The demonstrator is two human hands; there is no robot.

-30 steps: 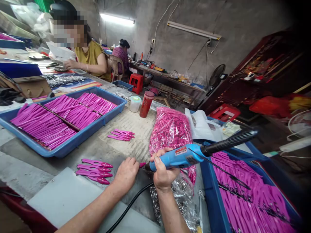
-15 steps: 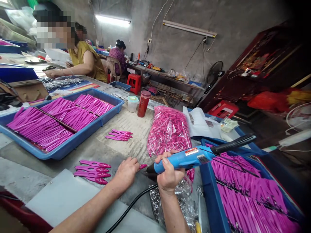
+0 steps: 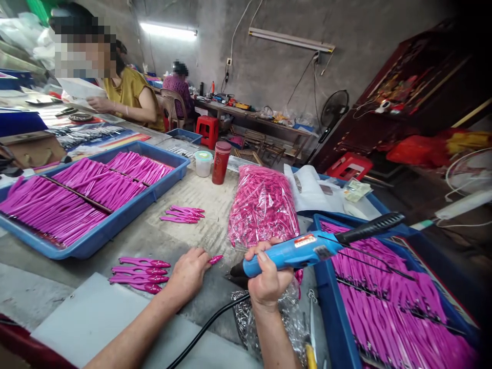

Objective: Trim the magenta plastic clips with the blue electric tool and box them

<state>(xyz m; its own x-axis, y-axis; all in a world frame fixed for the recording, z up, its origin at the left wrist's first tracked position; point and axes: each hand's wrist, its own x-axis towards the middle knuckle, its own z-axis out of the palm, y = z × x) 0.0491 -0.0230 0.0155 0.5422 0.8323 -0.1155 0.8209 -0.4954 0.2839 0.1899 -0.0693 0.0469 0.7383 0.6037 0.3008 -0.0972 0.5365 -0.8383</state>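
My right hand (image 3: 269, 279) grips a blue electric screwdriver (image 3: 288, 252) with a black rear end and a black cable. Its dark nose points left toward my left hand (image 3: 191, 274). Fingers closed, my left hand holds a slim pink plastic piece (image 3: 216, 260) against the table; only its glossy darker tip shows, a small gap from the screwdriver's nose. Left of that hand lies a row of several similar pink pieces (image 3: 140, 271). Farther back is another small group of pink pieces (image 3: 183, 214). Under my right wrist, a clear bag of small metal parts (image 3: 244, 318) is partly hidden.
Blue trays full of pink strips stand left (image 3: 82, 251) and right (image 3: 326, 287). A clear bag of pink parts (image 3: 263, 205) sits ahead, near a red tumbler (image 3: 221, 163) and a lidded tub (image 3: 203, 164). Scissors (image 3: 312, 328) lie by the right tray. A co-worker (image 3: 132, 97) sits far left.
My left hand has drawn slightly left with the pink piece, widening the gap to the screwdriver's nose. The co-worker's hand has moved to a white sheet. The view has shifted a little.
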